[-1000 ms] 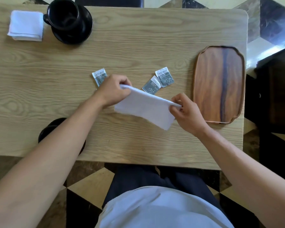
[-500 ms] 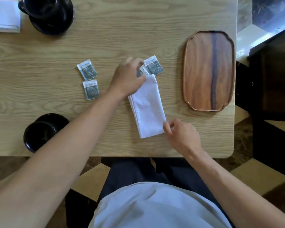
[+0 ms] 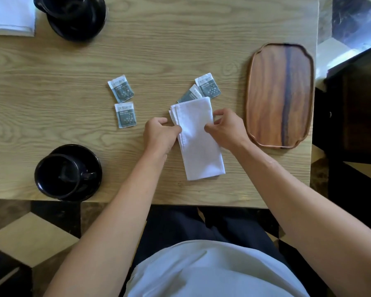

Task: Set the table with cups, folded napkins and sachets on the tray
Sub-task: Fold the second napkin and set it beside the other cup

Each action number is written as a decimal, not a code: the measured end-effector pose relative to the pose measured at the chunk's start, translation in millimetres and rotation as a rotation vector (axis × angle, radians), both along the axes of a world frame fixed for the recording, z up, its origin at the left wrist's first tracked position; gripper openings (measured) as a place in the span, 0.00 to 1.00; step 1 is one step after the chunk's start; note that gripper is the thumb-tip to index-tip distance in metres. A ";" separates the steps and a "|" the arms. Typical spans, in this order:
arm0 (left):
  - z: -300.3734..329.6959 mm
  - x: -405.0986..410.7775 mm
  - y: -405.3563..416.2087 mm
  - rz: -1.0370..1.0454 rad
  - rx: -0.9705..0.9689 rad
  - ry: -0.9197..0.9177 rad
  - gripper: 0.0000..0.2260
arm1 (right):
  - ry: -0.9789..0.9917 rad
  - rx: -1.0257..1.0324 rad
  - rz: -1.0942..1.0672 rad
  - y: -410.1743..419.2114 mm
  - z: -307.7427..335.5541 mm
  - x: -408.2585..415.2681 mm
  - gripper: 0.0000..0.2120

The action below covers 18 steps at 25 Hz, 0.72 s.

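Pale oak table [image 3: 51, 65] fills the view, and near its front edge lies the white napkin [image 3: 198, 144], now a narrow strip pointing away from the person instead of hanging slanted between the hands as it did a second ago. Left hand [image 3: 159, 136] and right hand [image 3: 227, 129] pinch its long edges with curled fingers, so one more fold seems due. Four sachets [image 3: 125, 114] wait loose beside it, one partly under the napkin. To the right, the wooden tray [image 3: 263, 99] holds nothing; two black cups [image 3: 60, 179] on saucers look empty.
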<state>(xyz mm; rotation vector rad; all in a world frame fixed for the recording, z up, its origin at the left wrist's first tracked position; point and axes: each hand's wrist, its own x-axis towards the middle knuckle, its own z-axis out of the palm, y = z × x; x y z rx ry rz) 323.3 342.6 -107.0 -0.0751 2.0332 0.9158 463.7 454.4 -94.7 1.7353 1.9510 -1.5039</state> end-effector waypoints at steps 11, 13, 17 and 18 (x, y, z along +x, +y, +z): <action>6.7 6.9 -3.4 -0.225 0.199 0.019 0.09 | 0.401 -0.286 -0.075 5.5 -10.6 39.2 0.10; 5.9 6.4 -7.6 -0.182 0.245 0.000 0.13 | 0.459 -0.306 -0.093 3.7 -14.8 44.2 0.11; 3.8 2.2 -9.7 -0.192 0.319 -0.072 0.25 | 0.589 -0.365 -0.118 1.2 -17.9 49.8 0.12; 4.1 2.9 -9.8 -0.199 0.359 -0.112 0.24 | 0.618 -0.390 -0.118 0.9 -17.0 51.0 0.14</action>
